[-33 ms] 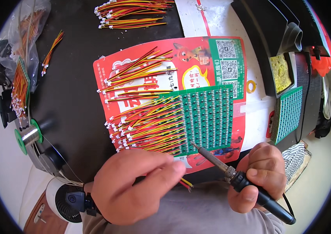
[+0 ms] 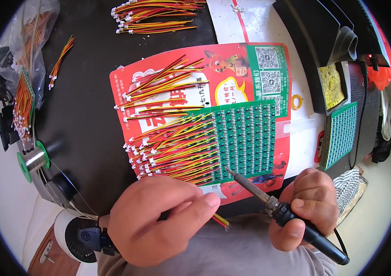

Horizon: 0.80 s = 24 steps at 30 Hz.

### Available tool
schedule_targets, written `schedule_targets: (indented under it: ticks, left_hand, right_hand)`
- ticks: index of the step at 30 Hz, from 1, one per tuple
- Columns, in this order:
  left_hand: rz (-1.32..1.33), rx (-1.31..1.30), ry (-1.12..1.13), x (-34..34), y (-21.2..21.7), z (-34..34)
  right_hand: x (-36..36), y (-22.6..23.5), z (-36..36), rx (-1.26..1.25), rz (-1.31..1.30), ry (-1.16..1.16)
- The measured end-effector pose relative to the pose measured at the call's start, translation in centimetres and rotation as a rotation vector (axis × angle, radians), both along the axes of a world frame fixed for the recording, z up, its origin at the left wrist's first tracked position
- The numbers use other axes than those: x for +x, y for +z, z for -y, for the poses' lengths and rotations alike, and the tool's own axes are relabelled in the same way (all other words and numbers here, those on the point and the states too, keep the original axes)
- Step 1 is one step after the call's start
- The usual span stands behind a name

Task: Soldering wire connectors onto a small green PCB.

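My right hand (image 2: pixel 308 209) is wrapped round the black handle of a soldering iron (image 2: pixel 253 187). Its metal tip points up and left, at the lower part of a green circuit board panel (image 2: pixel 246 138). My left hand (image 2: pixel 158 221) is closed in a pinch below the panel's lower left corner. From under its fingers stick the bare ends of a red, yellow and black wire lead (image 2: pixel 221 221); the rest of the lead is hidden. Along the panel's left side lie rows of wire leads (image 2: pixel 172 152) with white connectors, their other ends at the board.
The panel lies on a red printed sheet (image 2: pixel 232 193). A solder spool (image 2: pixel 35 161) stands at left, with a bag of leads (image 2: pixel 39 27) beyond. More leads (image 2: pixel 158 18) lie at the back. Right are a yellow sponge (image 2: pixel 331 87), stacked panels (image 2: pixel 340 135) and a yellow ring (image 2: pixel 297 102).
My left hand has shifted very slightly, and the wire ends below its fingers have moved a little to the right and down. The soldering iron stays in place.
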<state>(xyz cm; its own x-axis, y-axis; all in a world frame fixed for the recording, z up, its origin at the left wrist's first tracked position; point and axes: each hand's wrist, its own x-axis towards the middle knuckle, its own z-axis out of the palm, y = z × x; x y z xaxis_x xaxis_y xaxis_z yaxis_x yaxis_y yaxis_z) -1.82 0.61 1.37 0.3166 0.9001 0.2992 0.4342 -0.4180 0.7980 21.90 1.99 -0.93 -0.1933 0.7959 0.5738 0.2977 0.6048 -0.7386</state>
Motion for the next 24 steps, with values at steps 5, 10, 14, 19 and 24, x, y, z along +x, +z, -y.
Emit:
schedule_targets:
  ticks: [5, 10, 14, 19, 24]
  left_hand:
    - [-0.019, -0.010, -0.119, 0.1, -0.2, -0.1]
    - [-0.159, 0.163, -0.013, 1.0, -0.8, 0.3]
    - [-0.293, 0.181, -0.018, 1.2, -1.0, 0.6]
    - [-0.327, 0.208, 0.042, 1.7, -1.4, 0.4]
    - [-0.356, 0.167, 0.071, 1.7, -1.7, 0.8]
  right_hand:
    - [-0.3, -0.4, 0.2, 0.019, -0.012, -0.038]
    - [-0.6, -0.5, 0.3, 0.030, -0.020, -0.081]
    - [-0.7, -0.6, 0.3, 0.024, -0.018, -0.077]
    - [-0.6, -0.6, 0.3, 0.037, -0.001, -0.089]
    - [-0.6, -0.3, 0.4, 0.019, 0.028, -0.086]
